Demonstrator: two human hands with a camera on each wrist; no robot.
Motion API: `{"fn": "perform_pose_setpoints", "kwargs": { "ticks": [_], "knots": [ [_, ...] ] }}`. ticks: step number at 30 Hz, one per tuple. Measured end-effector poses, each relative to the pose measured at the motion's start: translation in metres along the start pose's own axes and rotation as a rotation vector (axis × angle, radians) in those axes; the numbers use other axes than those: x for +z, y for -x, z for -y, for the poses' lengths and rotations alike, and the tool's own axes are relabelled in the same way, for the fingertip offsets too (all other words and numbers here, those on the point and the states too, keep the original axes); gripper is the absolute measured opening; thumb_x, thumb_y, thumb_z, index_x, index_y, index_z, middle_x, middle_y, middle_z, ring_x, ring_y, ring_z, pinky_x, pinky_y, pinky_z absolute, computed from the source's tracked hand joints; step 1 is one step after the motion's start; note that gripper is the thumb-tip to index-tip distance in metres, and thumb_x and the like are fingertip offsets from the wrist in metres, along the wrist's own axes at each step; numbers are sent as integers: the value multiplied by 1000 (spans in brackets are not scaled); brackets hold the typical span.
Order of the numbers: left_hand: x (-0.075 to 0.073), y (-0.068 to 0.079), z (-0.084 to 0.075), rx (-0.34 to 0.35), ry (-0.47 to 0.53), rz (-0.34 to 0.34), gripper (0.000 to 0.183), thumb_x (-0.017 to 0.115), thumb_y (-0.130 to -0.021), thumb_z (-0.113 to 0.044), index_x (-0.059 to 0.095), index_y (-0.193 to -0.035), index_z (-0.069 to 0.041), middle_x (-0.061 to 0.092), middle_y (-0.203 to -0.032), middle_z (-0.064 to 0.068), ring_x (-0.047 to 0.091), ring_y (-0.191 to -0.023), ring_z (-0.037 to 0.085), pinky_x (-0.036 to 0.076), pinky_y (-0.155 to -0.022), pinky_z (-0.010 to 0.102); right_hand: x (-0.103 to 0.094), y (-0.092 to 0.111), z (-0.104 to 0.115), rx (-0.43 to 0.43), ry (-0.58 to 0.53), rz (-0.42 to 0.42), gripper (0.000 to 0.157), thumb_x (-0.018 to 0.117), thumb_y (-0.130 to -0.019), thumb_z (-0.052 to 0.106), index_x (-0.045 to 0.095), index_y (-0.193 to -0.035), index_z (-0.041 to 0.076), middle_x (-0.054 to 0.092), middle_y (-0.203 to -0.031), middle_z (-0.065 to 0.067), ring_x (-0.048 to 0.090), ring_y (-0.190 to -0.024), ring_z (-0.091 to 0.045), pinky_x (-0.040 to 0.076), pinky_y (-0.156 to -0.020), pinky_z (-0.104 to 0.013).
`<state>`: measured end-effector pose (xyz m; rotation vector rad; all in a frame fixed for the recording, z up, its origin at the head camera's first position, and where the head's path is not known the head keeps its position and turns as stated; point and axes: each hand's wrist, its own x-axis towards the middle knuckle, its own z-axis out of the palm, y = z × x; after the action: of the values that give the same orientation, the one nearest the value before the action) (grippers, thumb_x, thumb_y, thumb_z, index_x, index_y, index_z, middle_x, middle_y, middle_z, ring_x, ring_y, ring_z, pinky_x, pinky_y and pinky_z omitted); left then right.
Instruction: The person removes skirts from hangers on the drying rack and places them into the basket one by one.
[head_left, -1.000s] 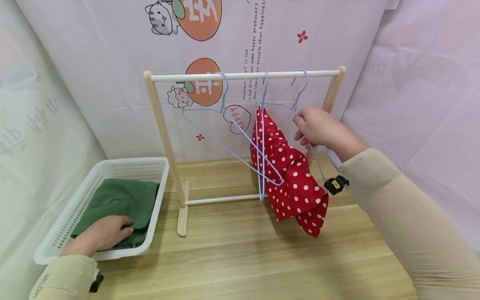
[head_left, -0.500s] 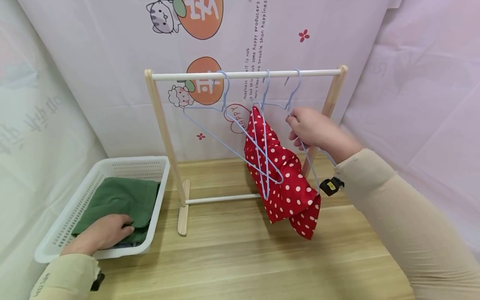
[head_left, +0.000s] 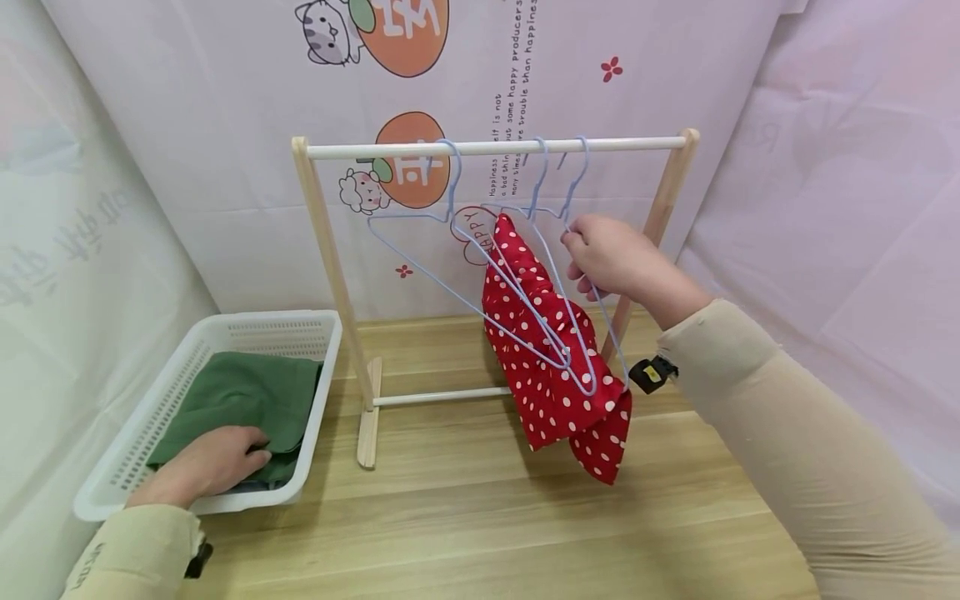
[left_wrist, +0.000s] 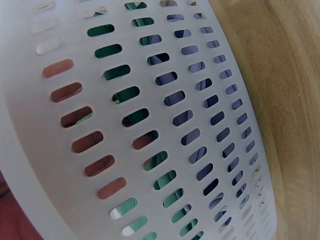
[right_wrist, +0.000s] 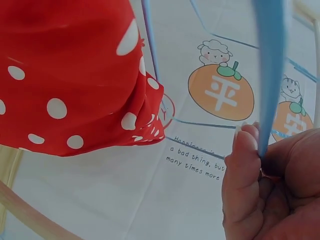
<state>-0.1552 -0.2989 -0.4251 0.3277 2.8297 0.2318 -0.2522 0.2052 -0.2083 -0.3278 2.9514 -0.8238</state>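
Observation:
My right hand [head_left: 617,257] pinches the rightmost light-blue hanger [head_left: 572,190] just below its hook, which sits over the rail. From this hanger hangs a red garment with white dots [head_left: 540,367]. Its thin blue arm [right_wrist: 269,75] runs between thumb and fingers in the right wrist view. Two other blue hangers, a middle one [head_left: 538,179] and a left one [head_left: 412,258], hang bare and overlap the red garment. My left hand [head_left: 213,462] rests on a folded green garment [head_left: 258,387] inside a white basket [head_left: 336,333]; the basket's slotted wall mostly hides that hand in the left wrist view.
The hangers share the white top rail [head_left: 360,152] of a wooden rack [head_left: 330,267], which stands on a wood-grain table [head_left: 450,517]. A printed white cloth [head_left: 570,92] forms the backdrop. Darker bluish fabric shows through the basket slots under the green garment.
My right hand has slid its hanger leftward along the rail, and the red garment has come along. The middle hanger has shifted slightly right at its hook and turned. My left hand stays put.

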Motion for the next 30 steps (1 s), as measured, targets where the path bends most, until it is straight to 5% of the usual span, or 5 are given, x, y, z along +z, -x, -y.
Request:
{"fn": "perform_pose_setpoints", "kwargs": {
  "ticks": [30],
  "knots": [
    [0, 1, -3, -25, 10, -83, 38, 63, -102, -20, 66, -128, 9, 67, -126, 30, 62, -117, 53, 52, -96, 64, 16, -4, 2, -21, -33, -47, 34, 35, -115, 32, 51, -127, 4, 59, -92, -14, 64, -69, -23, 58, -64, -31]
  ]
}}
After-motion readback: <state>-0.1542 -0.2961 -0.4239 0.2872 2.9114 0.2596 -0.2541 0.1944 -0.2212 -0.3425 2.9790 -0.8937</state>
